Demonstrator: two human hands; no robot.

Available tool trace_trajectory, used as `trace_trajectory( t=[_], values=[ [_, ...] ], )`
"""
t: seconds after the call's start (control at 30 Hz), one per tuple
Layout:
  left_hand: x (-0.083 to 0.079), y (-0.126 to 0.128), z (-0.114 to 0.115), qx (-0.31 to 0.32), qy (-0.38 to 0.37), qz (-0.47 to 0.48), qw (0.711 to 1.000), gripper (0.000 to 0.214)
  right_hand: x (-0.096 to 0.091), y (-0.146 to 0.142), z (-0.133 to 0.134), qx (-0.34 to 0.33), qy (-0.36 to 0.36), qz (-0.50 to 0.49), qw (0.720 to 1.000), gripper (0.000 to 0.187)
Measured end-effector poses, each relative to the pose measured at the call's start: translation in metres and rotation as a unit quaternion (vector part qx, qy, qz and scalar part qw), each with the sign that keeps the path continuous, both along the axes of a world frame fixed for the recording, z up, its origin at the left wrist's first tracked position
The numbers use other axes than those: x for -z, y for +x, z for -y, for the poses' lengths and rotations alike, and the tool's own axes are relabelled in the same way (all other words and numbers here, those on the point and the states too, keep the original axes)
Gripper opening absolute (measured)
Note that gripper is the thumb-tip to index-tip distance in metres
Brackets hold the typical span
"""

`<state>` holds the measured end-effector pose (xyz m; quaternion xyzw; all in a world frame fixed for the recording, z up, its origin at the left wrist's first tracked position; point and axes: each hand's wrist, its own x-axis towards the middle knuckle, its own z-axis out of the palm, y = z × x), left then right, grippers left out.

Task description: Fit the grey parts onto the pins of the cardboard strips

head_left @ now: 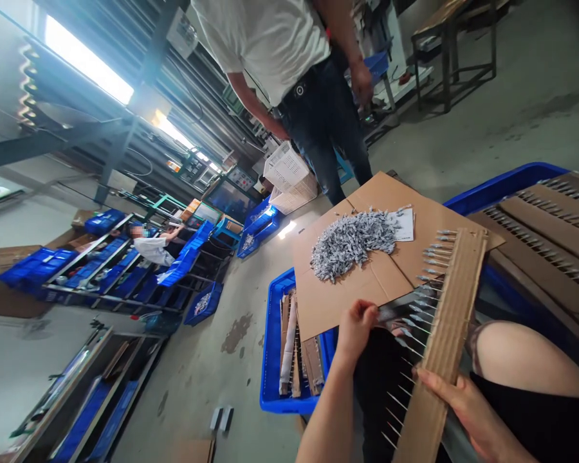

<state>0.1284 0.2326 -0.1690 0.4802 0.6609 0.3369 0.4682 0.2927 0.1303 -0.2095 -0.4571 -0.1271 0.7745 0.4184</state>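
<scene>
My right hand (446, 393) grips a long corrugated cardboard strip (451, 321), which is tilted over my lap. Thin metal pins stick out along the strip's left edge. Small grey pieces (417, 315) sit on the upper pins, while the lower pins are bare. My left hand (359, 328) is closed at the near edge of a cardboard sheet (313, 308), to the left of the pins. What its fingers hold, if anything, cannot be made out. On that sheet lies a heap of small grey pieces (352, 244), with a white paper (405, 225) partly under it.
A blue crate (265, 379) holding pinned cardboard strips stands below the sheet at left. Another blue crate (525, 172) at right bears more loaded strips (540, 244). A person (313, 103) stands beyond the sheet. Further off, another person (152, 247) works among blue bins.
</scene>
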Motion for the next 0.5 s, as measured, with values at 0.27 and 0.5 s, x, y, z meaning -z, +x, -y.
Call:
trace_trajectory(
  t=[0.27,0.5],
  values=[
    [-0.022,0.01,-0.1,-0.049,0.125,-0.217,0.967,0.007,0.015,0.002,0.004,0.011,0.01,0.024,1.0,0.029],
    [-0.023,0.02,-0.093,-0.053,0.116,-0.219,0.967,0.01,0.001,0.004,0.001,0.017,0.024,0.044,0.999,0.03]
  ],
)
